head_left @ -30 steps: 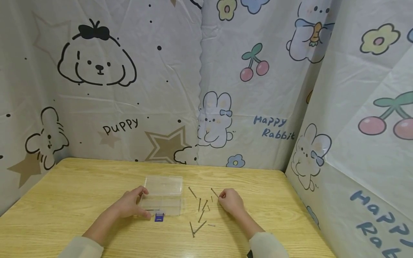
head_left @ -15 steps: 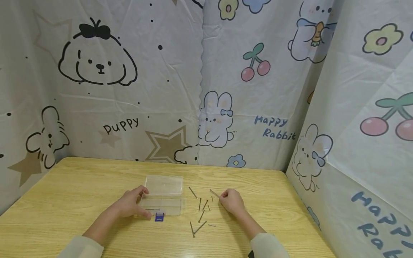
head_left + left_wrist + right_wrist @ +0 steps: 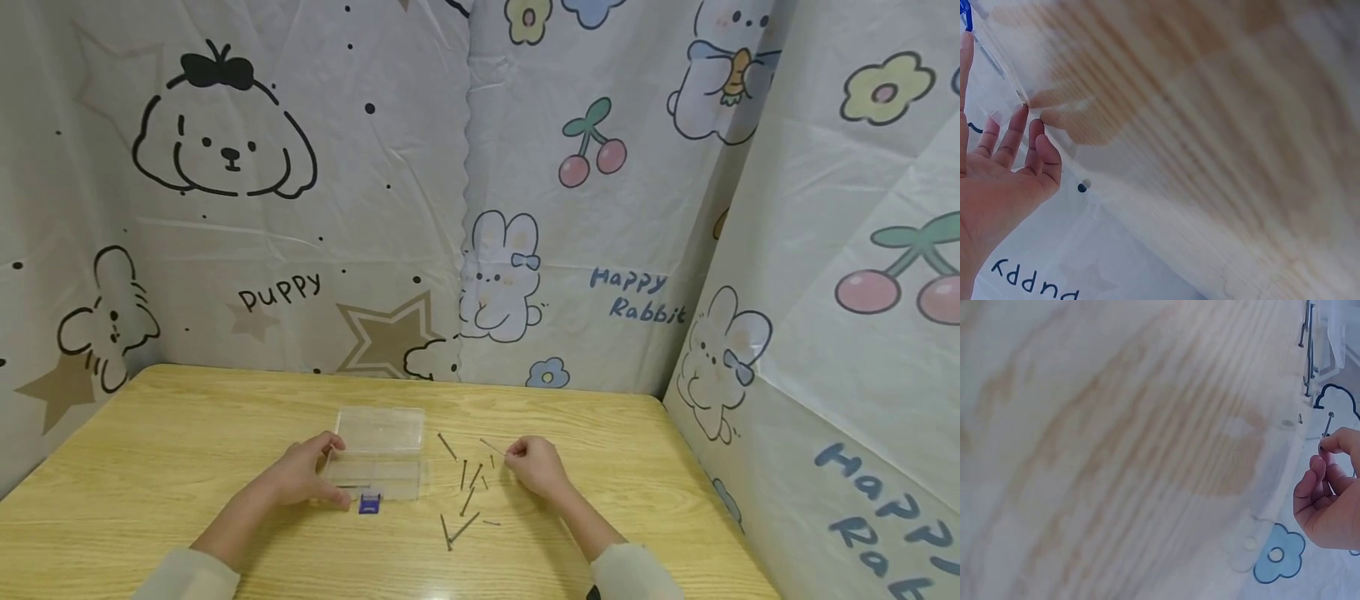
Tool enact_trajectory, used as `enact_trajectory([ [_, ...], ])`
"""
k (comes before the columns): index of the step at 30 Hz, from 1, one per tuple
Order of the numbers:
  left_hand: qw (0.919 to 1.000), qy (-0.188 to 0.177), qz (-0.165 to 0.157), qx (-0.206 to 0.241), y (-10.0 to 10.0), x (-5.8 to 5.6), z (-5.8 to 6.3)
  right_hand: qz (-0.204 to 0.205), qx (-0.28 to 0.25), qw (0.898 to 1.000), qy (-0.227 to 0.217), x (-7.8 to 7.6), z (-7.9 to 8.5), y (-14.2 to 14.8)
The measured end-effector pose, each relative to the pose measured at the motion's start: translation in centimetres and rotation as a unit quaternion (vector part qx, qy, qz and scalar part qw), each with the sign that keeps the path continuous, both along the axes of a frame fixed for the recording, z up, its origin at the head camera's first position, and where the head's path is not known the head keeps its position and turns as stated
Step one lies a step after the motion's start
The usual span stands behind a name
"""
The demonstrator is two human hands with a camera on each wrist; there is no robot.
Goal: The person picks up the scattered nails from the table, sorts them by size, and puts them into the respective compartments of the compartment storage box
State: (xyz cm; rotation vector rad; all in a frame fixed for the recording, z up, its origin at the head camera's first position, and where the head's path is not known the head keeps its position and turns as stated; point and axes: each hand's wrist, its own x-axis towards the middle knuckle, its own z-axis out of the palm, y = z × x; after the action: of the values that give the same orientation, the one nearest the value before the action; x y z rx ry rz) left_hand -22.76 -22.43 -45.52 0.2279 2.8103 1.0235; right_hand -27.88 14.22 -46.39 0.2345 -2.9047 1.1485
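Note:
An open clear plastic box (image 3: 380,430) lies on the table, its lid tipped back and a blue clasp (image 3: 370,503) at its front. My left hand (image 3: 303,475) holds the box by its left side, thumb at the front and fingers toward the lid. A dark thin nail (image 3: 351,487) shows inside the box near the front. My right hand (image 3: 538,467) pinches a nail (image 3: 492,447) between thumb and index finger, head end pointing left, also seen in the right wrist view as a headed nail (image 3: 1329,424). Between box and right hand lie several loose nails (image 3: 464,475).
Two longer nails (image 3: 465,527) meet in a V nearer the front, beside a short thin nail (image 3: 491,523). Another nail (image 3: 447,447) lies near the box's right side. The wooden table (image 3: 225,417) ends at a printed cloth curtain (image 3: 390,250) behind and at the right.
The nail in my right hand has swung its head leftward and now lies flatter, while the hand itself has shifted only slightly. My left hand and the box have stayed in place.

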Motion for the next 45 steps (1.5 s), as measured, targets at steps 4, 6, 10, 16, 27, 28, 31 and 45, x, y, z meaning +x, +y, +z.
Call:
enact_trajectory([
  [4, 1.0, -0.001, 0.001, 0.003, 0.0, 0.0, 0.0, 0.017, 0.007, 1.0, 0.01, 0.2, 0.5, -0.5],
  [6, 1.0, -0.001, 0.0, 0.005, 0.0, 0.0, 0.0, 0.024, 0.008, 1.0, 0.012, 0.3, 0.7, -0.7],
  [10, 1.0, 0.0, -0.002, 0.007, 0.0, 0.1, 0.1, 0.042, 0.009, 0.999, 0.015, 0.5, 1.1, -1.2],
  [16, 1.0, -0.001, -0.002, 0.008, 0.1, 0.1, 0.3, 0.065, 0.012, 0.998, 0.015, 0.8, 1.7, -2.1],
  [27, 1.0, -0.001, -0.004, 0.006, 0.0, 0.0, 0.1, 0.093, 0.015, 0.995, 0.012, 1.3, 2.2, -4.1],
  [28, 1.0, -0.002, -0.005, 0.006, 0.0, 0.0, 0.1, 0.096, 0.012, 0.995, 0.01, 1.3, 2.2, -4.3],
  [31, 1.0, -0.002, -0.003, 0.005, 0.0, 0.0, 0.0, 0.106, 0.009, 0.994, 0.01, 1.5, 2.3, -4.8],
  [45, 0.9999, -0.008, 0.003, 0.012, 0.1, 0.1, 0.1, 0.13, 0.02, 0.991, 0.017, 1.7, 2.5, -6.8],
])
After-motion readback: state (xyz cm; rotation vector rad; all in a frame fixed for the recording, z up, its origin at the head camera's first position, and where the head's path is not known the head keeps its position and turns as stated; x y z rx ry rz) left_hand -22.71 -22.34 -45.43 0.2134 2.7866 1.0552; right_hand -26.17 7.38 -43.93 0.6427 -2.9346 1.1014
